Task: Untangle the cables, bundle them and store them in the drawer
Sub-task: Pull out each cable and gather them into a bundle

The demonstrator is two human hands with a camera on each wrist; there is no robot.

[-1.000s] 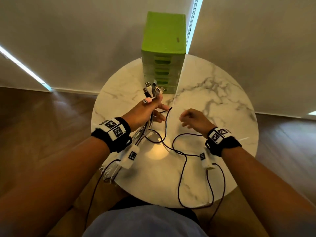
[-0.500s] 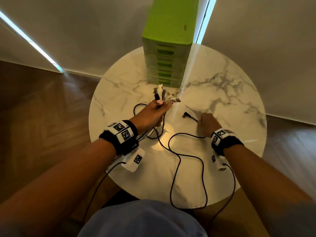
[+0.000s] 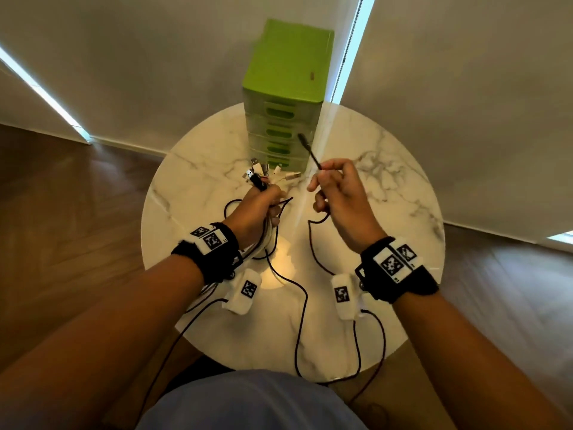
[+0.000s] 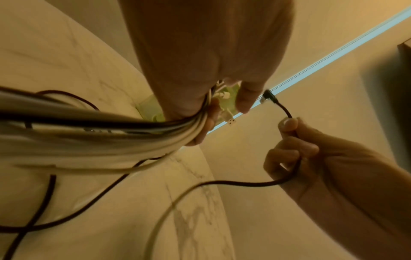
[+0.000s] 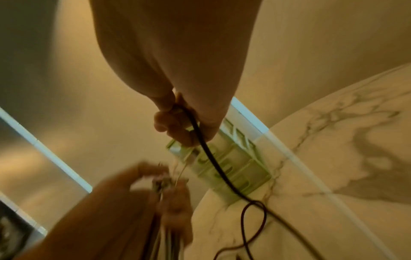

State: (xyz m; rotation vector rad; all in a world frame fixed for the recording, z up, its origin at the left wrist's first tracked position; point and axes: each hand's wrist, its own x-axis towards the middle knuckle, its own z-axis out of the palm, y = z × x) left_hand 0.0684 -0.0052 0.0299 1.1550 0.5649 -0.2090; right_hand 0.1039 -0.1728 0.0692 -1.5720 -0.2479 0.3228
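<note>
In the middle of the head view the left hand (image 3: 259, 209) is clenched round a bunch of cables (image 3: 269, 181), white ones with a dark one among them, their plugs fanning out above the fist toward the foot of the green drawer unit (image 3: 286, 97). To its right the right hand (image 3: 341, 197) has its fingers curled round a black cable (image 3: 305, 147), whose plug end sticks up past the fingertips in front of the drawer fronts. The rest of that cable drops from the palm and loops over the marble table (image 3: 387, 181) toward the lower edge of the frame. The drawers all look closed, and the unit stands at the far edge of the table, upper centre. The left wrist view adds what the head view hides: the bunch of cables (image 4: 111, 133) runs from the left hand (image 4: 200, 61) out to the left edge of the frame, and the right hand (image 4: 311, 158) at lower right pinches the black cable (image 4: 282, 107) just below its angled plug. The right wrist view shows the black cable (image 5: 211, 158) leaving the right hand (image 5: 177, 88) and crossing the drawer unit (image 5: 233, 167); the left hand (image 5: 133, 202) at lower left is blurred there.
</note>
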